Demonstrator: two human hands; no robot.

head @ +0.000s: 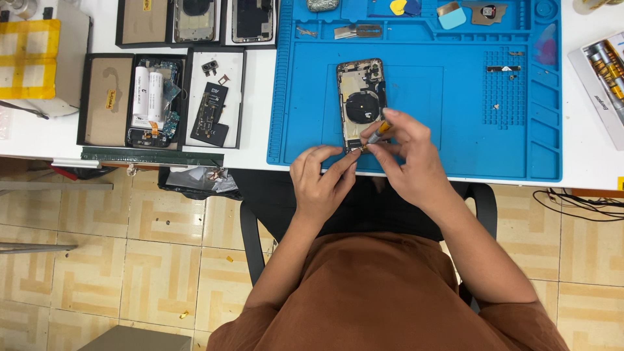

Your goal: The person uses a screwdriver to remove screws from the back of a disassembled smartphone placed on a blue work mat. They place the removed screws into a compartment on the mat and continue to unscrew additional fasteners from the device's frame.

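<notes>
At mat's near edge: opened phone (361, 97); right hand (406, 156) pinching screwdriver (378, 132); left hand (322, 179) fingertips steadying phone, holding nothing; blue mat (481, 149) bare rightward.

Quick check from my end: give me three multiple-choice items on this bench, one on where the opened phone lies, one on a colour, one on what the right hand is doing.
1. Where does the opened phone lie?
A. on the blue work mat
B. in a black tray
C. on the floor

2. What colour is the person's garment?
A. green
B. brown
C. white

3. What is the state of the right hand?
A. resting flat and empty
B. holding a thin tool at the phone's lower end
C. out of view

Answers: 1 A, the phone sits inside the mat's raised border. 2 B, the cloth under the arms is brown. 3 B, the fingers pinch the tool, with the left hand steadying the phone's lower edge.
</notes>
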